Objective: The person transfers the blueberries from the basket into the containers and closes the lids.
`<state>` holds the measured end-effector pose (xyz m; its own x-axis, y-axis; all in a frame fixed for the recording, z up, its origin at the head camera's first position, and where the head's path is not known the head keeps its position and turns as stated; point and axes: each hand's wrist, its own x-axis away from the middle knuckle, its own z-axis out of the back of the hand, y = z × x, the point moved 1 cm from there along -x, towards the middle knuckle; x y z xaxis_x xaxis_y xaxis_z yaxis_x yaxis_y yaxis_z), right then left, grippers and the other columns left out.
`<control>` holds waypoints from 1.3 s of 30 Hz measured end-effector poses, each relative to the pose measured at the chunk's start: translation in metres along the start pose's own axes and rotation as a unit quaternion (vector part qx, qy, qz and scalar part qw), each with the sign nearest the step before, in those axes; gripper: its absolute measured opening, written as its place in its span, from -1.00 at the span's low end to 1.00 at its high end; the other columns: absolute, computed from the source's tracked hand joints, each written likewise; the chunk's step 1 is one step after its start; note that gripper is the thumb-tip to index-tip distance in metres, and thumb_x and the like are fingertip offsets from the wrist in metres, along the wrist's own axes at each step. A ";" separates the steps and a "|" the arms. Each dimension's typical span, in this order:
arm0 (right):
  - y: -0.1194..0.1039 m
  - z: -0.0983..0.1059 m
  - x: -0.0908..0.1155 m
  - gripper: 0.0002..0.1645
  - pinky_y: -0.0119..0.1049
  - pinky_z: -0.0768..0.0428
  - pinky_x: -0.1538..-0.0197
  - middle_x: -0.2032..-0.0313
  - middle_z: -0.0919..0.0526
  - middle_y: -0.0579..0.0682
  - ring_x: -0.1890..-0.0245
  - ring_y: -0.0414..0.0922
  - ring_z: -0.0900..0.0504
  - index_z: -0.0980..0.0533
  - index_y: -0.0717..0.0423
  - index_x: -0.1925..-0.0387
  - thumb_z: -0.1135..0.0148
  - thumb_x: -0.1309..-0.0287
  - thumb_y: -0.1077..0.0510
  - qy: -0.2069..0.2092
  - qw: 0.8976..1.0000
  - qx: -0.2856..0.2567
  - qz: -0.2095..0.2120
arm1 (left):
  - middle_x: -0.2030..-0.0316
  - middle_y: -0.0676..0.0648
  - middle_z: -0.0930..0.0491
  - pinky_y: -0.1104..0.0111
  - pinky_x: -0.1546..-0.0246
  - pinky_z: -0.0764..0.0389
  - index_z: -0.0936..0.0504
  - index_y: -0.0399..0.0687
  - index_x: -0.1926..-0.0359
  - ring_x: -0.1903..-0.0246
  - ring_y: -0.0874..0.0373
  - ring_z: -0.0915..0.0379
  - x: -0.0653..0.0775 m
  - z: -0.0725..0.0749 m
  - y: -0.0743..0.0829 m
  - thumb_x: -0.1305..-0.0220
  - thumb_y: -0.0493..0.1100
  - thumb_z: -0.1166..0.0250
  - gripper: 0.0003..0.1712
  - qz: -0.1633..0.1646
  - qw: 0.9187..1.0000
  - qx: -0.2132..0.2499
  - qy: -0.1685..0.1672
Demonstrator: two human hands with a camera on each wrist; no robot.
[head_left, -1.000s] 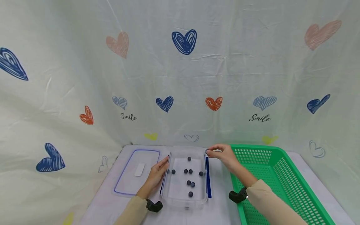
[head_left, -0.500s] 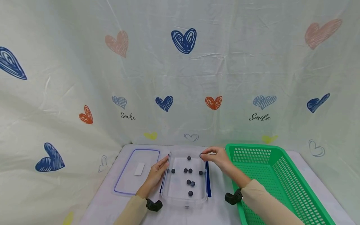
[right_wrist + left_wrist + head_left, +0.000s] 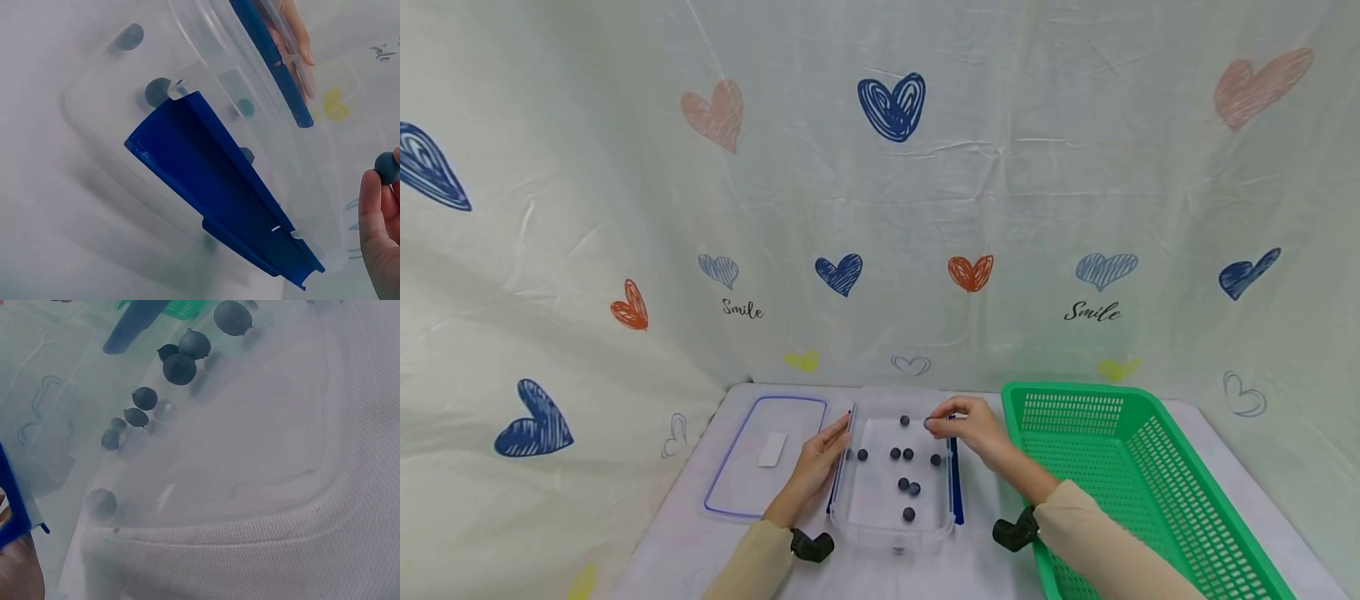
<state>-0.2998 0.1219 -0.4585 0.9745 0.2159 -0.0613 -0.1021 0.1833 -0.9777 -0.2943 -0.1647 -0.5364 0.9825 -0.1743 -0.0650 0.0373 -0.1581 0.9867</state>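
A clear plastic box point(image 3: 880, 527) with blue side latches stands on the table. Several small dark blue-grey balls point(image 3: 908, 515) lie in it, scattered; in the left wrist view some of these balls point(image 3: 179, 369) show a little pointed nub. My right hand point(image 3: 973, 427) pinches one more such ball point(image 3: 387, 168) between thumb and fingertips, above the far right part of the box. Along the box's left wall my left hand point(image 3: 817, 461) rests from outside, fingers fairly straight beside the blue latch point(image 3: 11, 506). Only part of it shows in the left wrist view.
A clear lid point(image 3: 737, 467) with a blue rim and a white label lies left of the box. On the right stands a large green perforated basket point(image 3: 1138, 417), under my right forearm. Behind the table hangs a white curtain point(image 3: 1037, 167) printed with hearts.
My right hand has moved left and slightly toward me, from the box's far right corner to above its inside, the ball still pinched. The green basket's left rim has shifted slightly left. My left hand stays put.
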 end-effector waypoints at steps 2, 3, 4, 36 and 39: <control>0.001 -0.001 0.000 -0.75 -0.07 -0.67 -0.02 0.31 -0.71 0.10 0.31 0.10 -0.74 -0.65 0.35 0.24 -0.45 -0.14 0.21 -0.006 1.000 0.003 0.004 | -0.49 -0.29 -0.05 0.29 -0.38 -0.09 -0.17 -0.40 -0.46 -0.48 -0.08 0.10 0.000 0.000 0.000 -0.49 -0.24 -0.15 -0.35 -0.001 1.000 0.003 -0.002; 0.002 -0.002 0.001 -0.75 -0.07 -0.67 -0.01 0.32 -0.71 0.10 0.31 0.12 -0.74 -0.65 0.36 0.24 -0.45 -0.14 0.21 -0.009 1.000 0.004 0.006 | -0.49 -0.30 -0.05 0.29 -0.38 -0.08 -0.16 -0.41 -0.46 -0.48 -0.08 0.10 -0.001 0.000 -0.001 -0.49 -0.24 -0.15 -0.35 -0.002 1.000 0.004 -0.002; 0.002 -0.002 0.001 -0.75 -0.08 -0.67 0.00 0.34 -0.70 0.10 0.30 0.16 -0.73 -0.65 0.37 0.24 -0.45 -0.14 0.22 -0.010 1.000 0.004 0.007 | -0.49 -0.30 -0.05 0.29 -0.38 -0.08 -0.16 -0.41 -0.46 -0.48 -0.08 0.10 -0.001 0.000 -0.001 -0.49 -0.24 -0.15 -0.34 -0.003 1.000 0.004 -0.003; 0.000 0.013 0.008 -0.73 -0.07 -0.71 0.02 0.30 -0.72 0.10 0.28 0.08 -0.74 -0.63 0.43 0.18 -0.41 -0.17 0.27 0.029 0.999 -0.036 0.005 | -0.47 -0.31 -0.09 0.40 -0.33 -0.27 -0.16 -0.42 -0.46 -0.47 -0.06 0.04 -0.002 0.001 0.002 -0.47 -0.30 -0.17 -0.34 0.003 0.998 0.053 0.020; -0.005 0.023 0.011 -0.72 -0.07 -0.71 0.01 0.26 -0.72 0.11 0.27 0.06 -0.73 -0.64 0.40 0.16 -0.42 -0.18 0.24 0.044 0.998 -0.042 0.003 | -0.48 -0.29 -0.09 0.42 -0.31 -0.31 -0.14 -0.40 -0.47 -0.46 -0.04 0.00 -0.002 0.001 0.010 -0.51 -0.31 -0.09 -0.38 0.000 0.996 0.081 0.025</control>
<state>-0.2936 0.1456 -0.4498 0.9881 0.1314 -0.0805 -0.0940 0.0998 -0.9906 -0.2962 -0.1668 -0.5265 0.9906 -0.1260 -0.0525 0.0106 -0.3129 0.9497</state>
